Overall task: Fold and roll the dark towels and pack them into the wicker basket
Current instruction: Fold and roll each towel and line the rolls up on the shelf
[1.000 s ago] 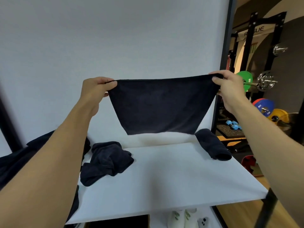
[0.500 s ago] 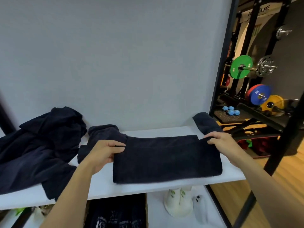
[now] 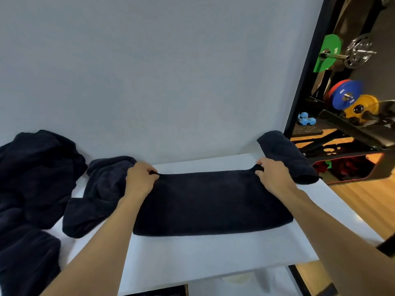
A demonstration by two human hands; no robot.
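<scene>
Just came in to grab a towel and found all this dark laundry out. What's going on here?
A person is folding dark towels at a white table. The left hand and the right hand each pinch a far corner of a folded towel lying flat in front of them. A rolled towel lies at the back right. A crumpled towel sits to the left, with a bigger pile beyond it. No wicker basket is in view.

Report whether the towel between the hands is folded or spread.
Folded: the towel lies as a thick band with a rounded near edge.
</scene>
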